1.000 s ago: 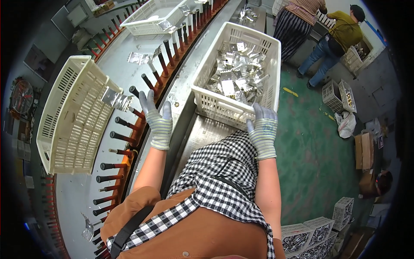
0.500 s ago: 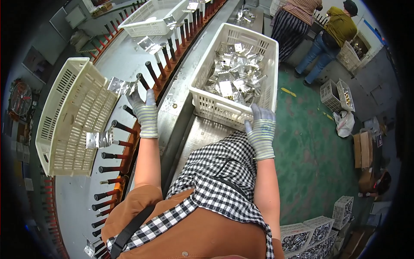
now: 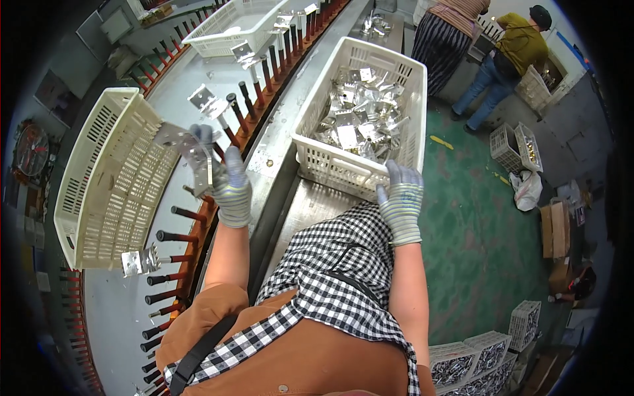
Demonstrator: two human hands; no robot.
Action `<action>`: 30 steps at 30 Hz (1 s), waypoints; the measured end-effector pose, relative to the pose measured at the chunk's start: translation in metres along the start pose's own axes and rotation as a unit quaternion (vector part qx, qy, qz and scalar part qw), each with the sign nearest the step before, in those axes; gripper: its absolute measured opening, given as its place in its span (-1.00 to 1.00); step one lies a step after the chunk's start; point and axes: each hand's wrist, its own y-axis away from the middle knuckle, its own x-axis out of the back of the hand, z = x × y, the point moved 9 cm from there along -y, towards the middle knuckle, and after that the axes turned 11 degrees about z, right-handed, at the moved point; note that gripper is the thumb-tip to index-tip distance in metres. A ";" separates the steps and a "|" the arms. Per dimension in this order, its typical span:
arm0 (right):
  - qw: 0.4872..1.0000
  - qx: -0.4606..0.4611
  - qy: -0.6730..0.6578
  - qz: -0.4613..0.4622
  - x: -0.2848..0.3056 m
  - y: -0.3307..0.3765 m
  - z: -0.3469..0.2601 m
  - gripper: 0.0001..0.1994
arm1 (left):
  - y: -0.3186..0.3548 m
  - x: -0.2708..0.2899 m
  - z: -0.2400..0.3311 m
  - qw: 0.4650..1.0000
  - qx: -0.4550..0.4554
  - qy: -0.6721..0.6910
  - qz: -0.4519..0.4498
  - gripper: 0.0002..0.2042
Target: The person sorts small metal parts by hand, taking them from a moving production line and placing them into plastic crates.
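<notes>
My left hand (image 3: 232, 193), in a striped knit glove, has its fingers closed on a shiny bent metal bracket (image 3: 188, 150) above the row of pegs. Whether a peg still touches that bracket is hidden. My gloved right hand (image 3: 403, 198) grips the near rim of a white plastic crate (image 3: 343, 160), fingers over the edge. Loose metal brackets (image 3: 356, 122) lie heaped in this crate. Along the line, dark-tipped red pegs (image 3: 177, 236) stick out, some carrying a bracket, such as one bracket (image 3: 140, 261) below my left hand.
An upright, tilted white crate (image 3: 99, 178) stands left of the pegs. Another white crate (image 3: 231, 30) sits farther along the metal table. Two people (image 3: 508, 56) work at the far right. Filled crates (image 3: 456, 363) stand on the green floor (image 3: 482, 264) at lower right.
The pegs and their brackets have shifted along the line toward me. My left hand has come slightly nearer and right, with the bracket in its fingers. My right hand stays on the crate rim.
</notes>
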 end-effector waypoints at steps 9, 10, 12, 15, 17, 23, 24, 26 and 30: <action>1.000 -0.001 -0.004 -0.009 0.000 0.000 0.000 -0.42 | 0.042 -0.040 -0.018 0.940 -0.138 -0.249 -0.190 -0.38; 1.000 -0.002 -0.004 -0.009 0.000 0.000 0.000 -0.42 | 0.043 -0.039 -0.032 0.963 -0.028 -0.189 -0.190 -0.39; 1.000 -0.012 0.002 -0.009 0.000 0.000 0.002 -0.48 | 0.046 -0.040 -0.042 0.957 -0.042 -0.207 -0.200 -0.38; 1.000 -0.017 0.000 -0.013 0.000 0.000 0.002 -0.48 | 0.050 -0.042 -0.049 0.945 -0.069 -0.245 -0.207 -0.37; 1.000 -0.013 -0.004 -0.012 -0.001 0.000 0.003 -0.45 | 0.045 -0.039 -0.058 0.942 -0.076 -0.278 -0.174 -0.39; 1.000 -0.012 0.001 -0.013 0.000 0.000 0.001 -0.46 | 0.030 -0.024 -0.092 0.921 -0.017 -0.364 -0.138 -0.36; 1.000 -0.011 0.003 -0.010 0.001 0.000 0.001 -0.46 | 0.025 -0.021 -0.094 0.922 0.010 -0.364 -0.132 -0.36; 1.000 -0.010 -0.002 -0.008 0.001 0.000 0.001 -0.45 | 0.019 -0.012 -0.108 0.943 0.057 -0.310 -0.105 -0.35; 1.000 -0.012 -0.005 -0.011 0.001 0.000 0.002 -0.44 | 0.003 0.001 -0.100 0.928 0.061 -0.363 -0.060 -0.40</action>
